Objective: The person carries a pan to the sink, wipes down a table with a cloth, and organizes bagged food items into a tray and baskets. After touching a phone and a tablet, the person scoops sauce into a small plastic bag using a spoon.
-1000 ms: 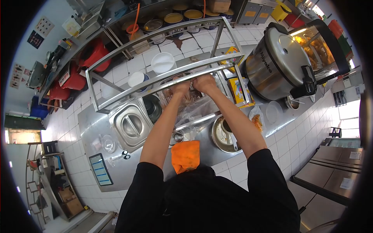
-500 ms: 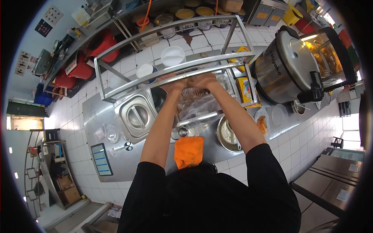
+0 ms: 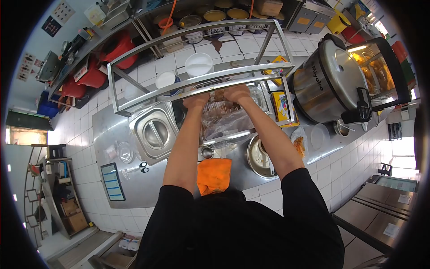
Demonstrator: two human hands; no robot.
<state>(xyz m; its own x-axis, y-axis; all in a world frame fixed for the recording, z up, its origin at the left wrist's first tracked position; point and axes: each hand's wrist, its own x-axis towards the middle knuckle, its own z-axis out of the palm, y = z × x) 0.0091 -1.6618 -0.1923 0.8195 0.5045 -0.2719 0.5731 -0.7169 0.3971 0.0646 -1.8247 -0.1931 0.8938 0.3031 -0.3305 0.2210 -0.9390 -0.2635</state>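
A metal tray (image 3: 227,137) holds brown food (image 3: 219,95) under crinkled clear plastic (image 3: 224,121). At the tray's far left, my left hand (image 3: 197,100) is closed on the plastic, its fingertips partly hidden by the rack bar. My right hand (image 3: 236,93) is closed on the plastic at the far right, with brown food showing between the two hands. To the left sits a lidded steel pan (image 3: 156,134). Near my right forearm is a round metal pot (image 3: 256,154) with a pale residue and a utensil in it.
A metal rack frame (image 3: 201,92) spans above my hands. On the right stands a large rice cooker (image 3: 320,83) beside a yellow box (image 3: 281,107). White tubs (image 3: 199,65), an orange cloth (image 3: 214,175), scissors (image 3: 143,167) and a tablet (image 3: 112,181) surround the work area.
My hands have moved apart from each other, the left one leftward. More brown food shows between them. The view has shifted slightly.
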